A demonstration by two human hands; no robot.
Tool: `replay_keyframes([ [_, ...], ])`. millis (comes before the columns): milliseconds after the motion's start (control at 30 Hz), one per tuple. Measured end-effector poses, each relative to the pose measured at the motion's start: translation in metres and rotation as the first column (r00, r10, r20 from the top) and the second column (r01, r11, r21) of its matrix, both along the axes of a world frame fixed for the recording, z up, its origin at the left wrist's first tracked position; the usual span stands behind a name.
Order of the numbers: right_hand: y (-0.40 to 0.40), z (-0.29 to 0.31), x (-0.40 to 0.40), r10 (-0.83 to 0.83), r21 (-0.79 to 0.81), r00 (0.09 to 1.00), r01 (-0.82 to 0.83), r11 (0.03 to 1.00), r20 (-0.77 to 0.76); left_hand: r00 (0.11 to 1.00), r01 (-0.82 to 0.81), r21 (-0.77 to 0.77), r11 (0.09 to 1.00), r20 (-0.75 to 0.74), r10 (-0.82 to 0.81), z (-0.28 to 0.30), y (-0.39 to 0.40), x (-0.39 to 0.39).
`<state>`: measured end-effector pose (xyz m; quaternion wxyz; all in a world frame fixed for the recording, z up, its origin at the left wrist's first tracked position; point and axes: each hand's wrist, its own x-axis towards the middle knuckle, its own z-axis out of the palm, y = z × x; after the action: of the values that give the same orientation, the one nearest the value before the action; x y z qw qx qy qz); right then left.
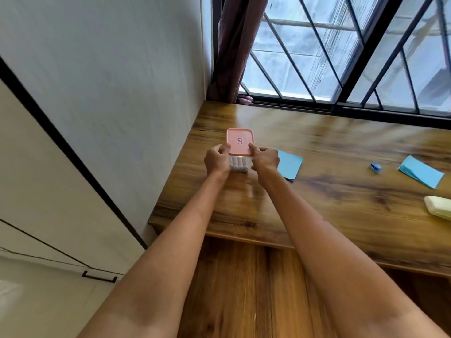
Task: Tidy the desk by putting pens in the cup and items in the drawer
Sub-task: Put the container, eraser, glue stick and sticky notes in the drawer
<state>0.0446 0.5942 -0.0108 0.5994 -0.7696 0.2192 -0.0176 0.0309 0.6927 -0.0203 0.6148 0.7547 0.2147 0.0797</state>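
Observation:
A small clear plastic box with a pink lid stands near the left end of the wooden desk; pale sticks show through its side. My left hand grips the box's left side, thumb on the lid edge. My right hand grips its right side, fingers on the lid. A blue paper pad lies just right of my right hand. A small blue sharpener and a second blue paper stack lie farther right. No cup or pens are in view.
A pale yellow object sits at the desk's right edge. A white wall and a cabinet with a black handle are to the left. A barred window and a dark curtain stand behind the desk.

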Motion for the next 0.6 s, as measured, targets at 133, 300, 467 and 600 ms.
replay_keyframes([
  [133,-0.003,-0.002,0.010,0.016,-0.004,1.000,-0.016,1.000,0.013,0.999,-0.025,-0.021,0.999,0.032,0.025,0.002,-0.002,0.007],
  [300,-0.011,0.002,0.001,0.087,0.118,0.996,-0.090,0.989,0.025,0.997,-0.059,-0.008,0.998,0.055,0.059,0.008,-0.005,-0.002],
  [467,-0.022,0.008,-0.031,0.168,0.100,0.984,-0.173,0.980,0.057,0.997,-0.037,0.021,0.999,0.074,0.036,0.020,-0.004,-0.029],
  [600,-0.033,0.028,-0.073,0.316,0.212,0.949,-0.307,0.928,-0.011,0.999,-0.035,0.041,0.999,0.031,0.033,0.032,0.001,-0.070],
])
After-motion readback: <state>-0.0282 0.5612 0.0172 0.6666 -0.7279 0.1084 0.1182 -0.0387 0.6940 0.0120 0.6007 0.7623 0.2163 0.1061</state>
